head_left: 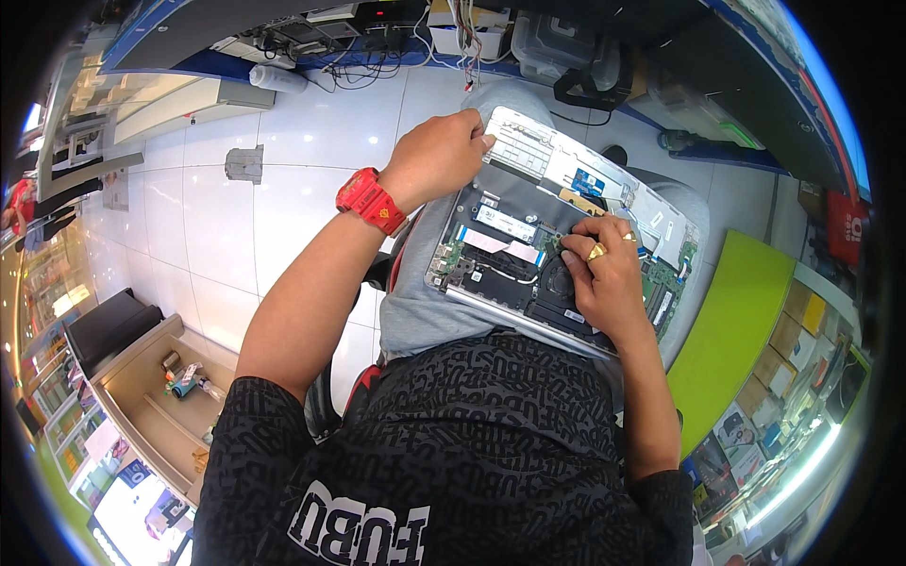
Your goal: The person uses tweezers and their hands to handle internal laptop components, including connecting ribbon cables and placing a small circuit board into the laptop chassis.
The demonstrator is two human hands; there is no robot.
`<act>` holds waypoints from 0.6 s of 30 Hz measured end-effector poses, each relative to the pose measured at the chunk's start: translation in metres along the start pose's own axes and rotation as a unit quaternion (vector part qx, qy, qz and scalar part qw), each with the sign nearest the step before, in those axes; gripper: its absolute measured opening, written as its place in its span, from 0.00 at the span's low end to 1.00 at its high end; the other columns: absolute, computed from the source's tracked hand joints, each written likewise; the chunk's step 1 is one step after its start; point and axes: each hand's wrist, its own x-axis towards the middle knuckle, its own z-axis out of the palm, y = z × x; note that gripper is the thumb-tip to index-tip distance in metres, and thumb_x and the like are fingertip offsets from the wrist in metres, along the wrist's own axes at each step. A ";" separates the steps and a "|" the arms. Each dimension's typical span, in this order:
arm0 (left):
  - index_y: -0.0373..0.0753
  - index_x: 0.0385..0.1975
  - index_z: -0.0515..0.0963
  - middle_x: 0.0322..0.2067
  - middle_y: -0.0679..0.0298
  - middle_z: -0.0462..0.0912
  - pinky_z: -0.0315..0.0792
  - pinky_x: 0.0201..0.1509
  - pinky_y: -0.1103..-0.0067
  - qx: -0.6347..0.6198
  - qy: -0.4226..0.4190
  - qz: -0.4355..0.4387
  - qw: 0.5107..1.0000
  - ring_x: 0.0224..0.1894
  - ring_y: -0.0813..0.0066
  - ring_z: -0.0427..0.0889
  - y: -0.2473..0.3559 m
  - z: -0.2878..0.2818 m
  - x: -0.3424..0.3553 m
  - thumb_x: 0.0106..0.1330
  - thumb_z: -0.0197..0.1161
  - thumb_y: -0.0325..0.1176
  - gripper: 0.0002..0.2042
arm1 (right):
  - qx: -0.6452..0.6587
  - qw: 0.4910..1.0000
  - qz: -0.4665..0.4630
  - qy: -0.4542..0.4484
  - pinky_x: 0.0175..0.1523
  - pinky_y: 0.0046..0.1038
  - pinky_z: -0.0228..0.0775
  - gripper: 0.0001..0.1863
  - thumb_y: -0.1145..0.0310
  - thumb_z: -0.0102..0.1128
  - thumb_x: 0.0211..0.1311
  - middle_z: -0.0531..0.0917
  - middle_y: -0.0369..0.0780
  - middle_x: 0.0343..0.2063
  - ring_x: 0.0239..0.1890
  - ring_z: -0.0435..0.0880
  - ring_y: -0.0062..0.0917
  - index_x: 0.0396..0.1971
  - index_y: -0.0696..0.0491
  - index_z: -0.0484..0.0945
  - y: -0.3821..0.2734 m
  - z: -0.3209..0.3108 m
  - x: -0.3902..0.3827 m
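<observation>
Below the opened laptop [547, 208], your black shirt [472, 434] carries big white block capitals near its hem, over an all-over pattern of grey lettering. Inside the laptop, you have a white label [505, 223] with dark print, mostly too small to make out, and well to the laptop's right a red package [847, 236] bears pale characters.

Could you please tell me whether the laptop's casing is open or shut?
Open: inside the laptop, the fan, ribbon cable and circuit board lie exposed near the right hand.
</observation>
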 end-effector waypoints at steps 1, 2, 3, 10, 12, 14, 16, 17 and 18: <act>0.32 0.44 0.82 0.33 0.48 0.88 0.78 0.45 0.62 -0.001 0.000 0.000 1.000 0.37 0.48 0.87 0.000 0.000 0.000 0.77 0.60 0.43 0.17 | -0.002 1.000 -0.001 0.001 0.55 0.44 0.72 0.08 0.77 0.70 0.57 0.82 0.42 0.41 0.49 0.80 0.43 0.38 0.55 0.85 0.000 0.000 0.000; 0.32 0.44 0.82 0.33 0.48 0.88 0.78 0.45 0.62 -0.001 0.000 0.000 1.000 0.38 0.48 0.87 0.000 0.000 0.000 0.77 0.60 0.43 0.17 | -0.001 1.000 -0.001 0.001 0.55 0.44 0.72 0.08 0.77 0.70 0.57 0.82 0.42 0.41 0.49 0.80 0.43 0.38 0.55 0.85 0.000 0.000 0.000; 0.32 0.44 0.82 0.33 0.48 0.88 0.78 0.45 0.62 0.000 0.001 0.002 1.000 0.38 0.48 0.87 0.000 0.000 0.000 0.77 0.60 0.43 0.17 | -0.001 1.000 -0.001 0.002 0.55 0.44 0.72 0.08 0.77 0.70 0.57 0.82 0.42 0.41 0.49 0.80 0.43 0.37 0.55 0.85 0.000 0.000 0.000; 0.33 0.44 0.82 0.33 0.48 0.88 0.78 0.45 0.62 0.006 0.004 0.005 1.000 0.38 0.47 0.87 -0.001 0.000 0.000 0.77 0.60 0.43 0.17 | 0.006 1.000 0.002 0.004 0.55 0.43 0.71 0.08 0.77 0.71 0.57 0.82 0.42 0.41 0.49 0.79 0.43 0.38 0.55 0.85 0.001 0.001 0.000; 0.33 0.45 0.82 0.34 0.48 0.88 0.78 0.45 0.62 0.005 0.001 0.000 1.000 0.38 0.47 0.87 -0.001 0.000 0.000 0.77 0.60 0.44 0.17 | 0.007 1.000 0.001 0.004 0.55 0.43 0.71 0.09 0.77 0.71 0.56 0.82 0.42 0.41 0.49 0.79 0.43 0.38 0.55 0.85 0.001 0.001 0.000; 0.33 0.45 0.82 0.34 0.48 0.88 0.78 0.46 0.62 0.003 -0.008 -0.012 1.000 0.38 0.47 0.87 0.001 -0.001 0.000 0.77 0.60 0.44 0.17 | 0.008 1.000 0.002 0.004 0.55 0.43 0.71 0.09 0.77 0.71 0.56 0.82 0.42 0.41 0.49 0.79 0.43 0.38 0.54 0.85 0.001 0.001 0.000; 0.33 0.45 0.82 0.34 0.48 0.88 0.78 0.46 0.62 0.002 -0.006 -0.010 1.000 0.38 0.48 0.87 0.001 -0.001 0.000 0.77 0.60 0.44 0.17 | 0.007 1.000 0.003 0.005 0.55 0.43 0.71 0.09 0.77 0.71 0.56 0.82 0.42 0.41 0.49 0.79 0.44 0.37 0.54 0.85 0.001 0.001 -0.001; 0.33 0.45 0.82 0.34 0.48 0.88 0.78 0.46 0.62 0.001 -0.006 -0.009 1.000 0.38 0.48 0.87 0.001 -0.001 0.000 0.77 0.60 0.44 0.17 | 0.008 1.000 0.002 0.008 0.55 0.43 0.71 0.09 0.77 0.71 0.56 0.82 0.42 0.41 0.49 0.79 0.44 0.37 0.54 0.85 0.001 0.001 -0.001; 0.33 0.45 0.82 0.34 0.48 0.88 0.78 0.46 0.62 0.002 -0.001 -0.005 1.000 0.38 0.48 0.87 0.000 0.000 0.000 0.77 0.60 0.44 0.17 | 0.009 1.000 0.000 0.010 0.55 0.43 0.71 0.09 0.77 0.71 0.56 0.82 0.42 0.41 0.49 0.79 0.44 0.37 0.54 0.85 0.002 0.002 0.000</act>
